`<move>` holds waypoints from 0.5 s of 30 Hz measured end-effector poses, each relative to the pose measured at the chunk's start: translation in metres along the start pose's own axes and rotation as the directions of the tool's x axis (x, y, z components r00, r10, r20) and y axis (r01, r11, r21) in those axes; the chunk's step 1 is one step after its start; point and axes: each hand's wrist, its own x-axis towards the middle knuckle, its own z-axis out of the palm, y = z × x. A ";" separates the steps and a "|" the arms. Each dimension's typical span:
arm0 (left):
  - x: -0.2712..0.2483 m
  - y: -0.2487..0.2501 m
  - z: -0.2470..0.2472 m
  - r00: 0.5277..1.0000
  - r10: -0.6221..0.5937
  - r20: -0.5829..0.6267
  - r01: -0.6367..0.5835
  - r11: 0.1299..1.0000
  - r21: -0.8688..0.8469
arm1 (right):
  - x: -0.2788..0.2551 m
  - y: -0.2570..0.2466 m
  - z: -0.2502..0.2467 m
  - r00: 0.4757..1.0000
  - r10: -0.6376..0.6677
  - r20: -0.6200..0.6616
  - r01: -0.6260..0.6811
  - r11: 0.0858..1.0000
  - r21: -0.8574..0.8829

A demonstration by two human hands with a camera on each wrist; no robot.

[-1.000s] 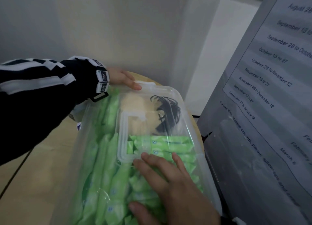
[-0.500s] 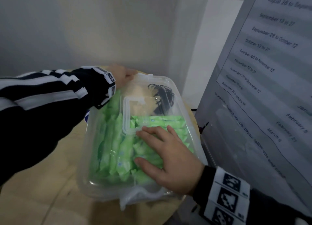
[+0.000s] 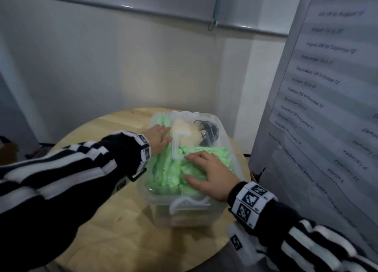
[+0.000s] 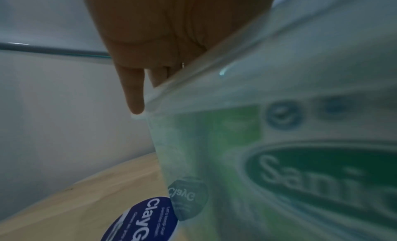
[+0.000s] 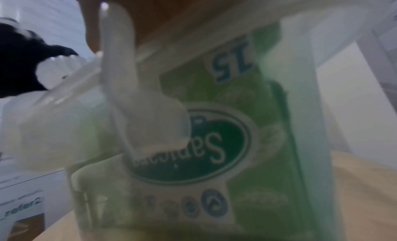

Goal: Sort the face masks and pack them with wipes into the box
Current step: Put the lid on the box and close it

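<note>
1. Lid relation first — we see the clear plastic lid (image 3: 206, 145) lying on the clear rectangular plastic box (image 3: 192, 212), long axis running away from the person; the near white latch (image 3: 189, 203) sits just left of the right hand (image 3: 212, 178), so we judge that hand nearer for clipping.
2. Left hand (image 3: 158, 138) lies flat with fingers straight on the lid's far left part; right hand also flat, fingers spread, pressing the near part — neither grips anything.
3. Box stands on the round pale wooden table (image 3: 102, 231).
4. Counts: one box, one lid, two hands; green wipe packs (image 3: 169, 169) are many and overlapping, we cannot count them; a pale mask (image 3: 181, 126) and a black mask (image 3: 208, 131) show under the lid.
</note>
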 end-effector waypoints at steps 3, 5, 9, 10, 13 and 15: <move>-0.018 0.009 0.007 0.999 -0.023 -0.029 0.023 1.000 0.003 | -0.002 -0.003 -0.001 1.000 0.016 -0.020 -0.016 1.000 0.002; -0.023 0.014 0.009 0.998 -0.034 -0.055 0.035 0.999 0.010 | -0.001 -0.003 -0.001 0.999 0.030 -0.012 -0.030 0.999 -0.014; -0.025 0.019 0.007 0.996 -0.051 -0.072 0.052 0.998 0.020 | 0.001 0.000 0.000 0.999 0.032 -0.029 -0.031 0.999 0.020; -0.026 0.020 0.007 0.996 -0.049 -0.072 0.050 0.999 0.015 | 0.002 0.000 0.000 0.999 0.034 -0.031 -0.034 0.999 0.022; -0.027 0.019 0.004 0.997 -0.035 -0.075 0.034 0.999 -0.004 | 0.003 0.002 0.000 0.998 0.052 -0.038 -0.052 0.999 -0.006; -0.021 0.017 0.002 0.998 -0.022 -0.067 0.022 1.000 0.009 | 0.006 0.001 -0.001 0.997 0.062 -0.047 -0.063 0.998 -0.022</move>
